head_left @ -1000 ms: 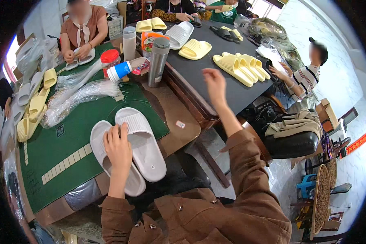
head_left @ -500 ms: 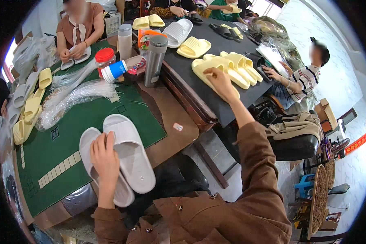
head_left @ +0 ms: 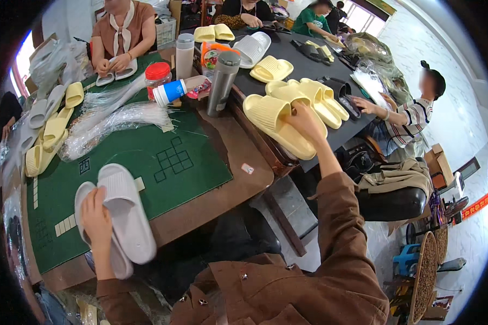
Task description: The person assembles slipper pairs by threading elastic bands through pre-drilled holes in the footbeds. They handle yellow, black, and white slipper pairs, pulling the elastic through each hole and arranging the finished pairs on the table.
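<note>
My left hand (head_left: pixel 96 216) rests over a pair of light grey slippers (head_left: pixel 131 216), its fingers curled on the left one's strap. The pair lies slanted at the near edge of the green mat. To the right, my right hand (head_left: pixel 305 122) grips a pale yellow slipper (head_left: pixel 265 116) near its strap opening, its fingertips partly hidden. That slipper sits at the near edge of the dark table, beside more yellow slippers (head_left: pixel 324 105).
A steel tumbler (head_left: pixel 222 84), a paper cup (head_left: pixel 169 93) and a red-lidded jar (head_left: pixel 158 76) stand between the tables. Clear plastic strips (head_left: pixel 114 127) cover part of the green mat (head_left: pixel 200 162). Co-workers sit across and at right; a black chair (head_left: pixel 393 203) is at right.
My right hand has closed on the yellow slipper and drawn it left and nearer. My left hand and the grey slippers have moved left. The whole view has shifted slightly.
</note>
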Demonstrator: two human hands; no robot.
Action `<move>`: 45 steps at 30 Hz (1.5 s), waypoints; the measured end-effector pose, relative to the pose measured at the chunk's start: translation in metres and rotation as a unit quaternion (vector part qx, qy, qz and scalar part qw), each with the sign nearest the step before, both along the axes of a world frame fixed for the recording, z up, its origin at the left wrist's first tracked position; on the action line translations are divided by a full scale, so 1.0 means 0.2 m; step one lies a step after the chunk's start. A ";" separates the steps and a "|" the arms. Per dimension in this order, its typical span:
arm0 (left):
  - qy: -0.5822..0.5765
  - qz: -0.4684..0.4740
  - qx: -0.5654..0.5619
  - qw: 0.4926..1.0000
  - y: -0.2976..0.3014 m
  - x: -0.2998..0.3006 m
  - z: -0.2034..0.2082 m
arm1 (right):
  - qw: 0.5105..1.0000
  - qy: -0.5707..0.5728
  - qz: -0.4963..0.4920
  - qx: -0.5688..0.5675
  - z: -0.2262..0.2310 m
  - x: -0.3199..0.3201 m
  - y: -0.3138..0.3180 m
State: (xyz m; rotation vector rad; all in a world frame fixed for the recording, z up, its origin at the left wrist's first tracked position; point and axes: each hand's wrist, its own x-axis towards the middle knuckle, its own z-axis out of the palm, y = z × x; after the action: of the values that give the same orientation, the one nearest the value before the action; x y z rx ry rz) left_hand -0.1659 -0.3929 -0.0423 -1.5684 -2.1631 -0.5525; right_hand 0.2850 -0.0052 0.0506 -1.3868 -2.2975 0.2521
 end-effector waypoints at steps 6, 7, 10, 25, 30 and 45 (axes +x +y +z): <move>0.060 0.101 -0.020 0.993 -0.41 -0.58 -0.03 | 0.995 -0.042 0.047 0.071 0.00 -0.21 -0.24; 0.072 0.124 -0.021 0.989 -0.47 -0.66 -0.05 | 0.996 -0.043 0.070 0.046 0.01 -0.28 -0.36; 0.105 0.186 -0.042 0.976 -0.65 -0.84 -0.08 | 0.990 0.029 0.138 -0.015 -0.01 -0.48 -0.71; -0.121 0.034 0.067 0.990 -0.11 -0.15 0.09 | 0.929 0.143 0.308 -0.148 -0.45 -1.11 -0.98; -0.262 -0.119 0.053 0.956 0.28 0.28 0.08 | 0.912 0.192 0.245 -0.266 -0.18 -1.01 -0.92; -0.116 -0.110 0.057 0.986 0.60 0.59 -0.06 | 0.885 -0.130 0.419 -0.154 -0.43 -1.53 -0.32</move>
State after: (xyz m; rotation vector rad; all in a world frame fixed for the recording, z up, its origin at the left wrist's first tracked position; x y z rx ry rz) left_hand -0.0484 -0.2736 -0.0537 -1.7653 -2.0887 -0.9553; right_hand -0.0209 -0.0688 -0.0349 -0.4531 -3.0740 0.7568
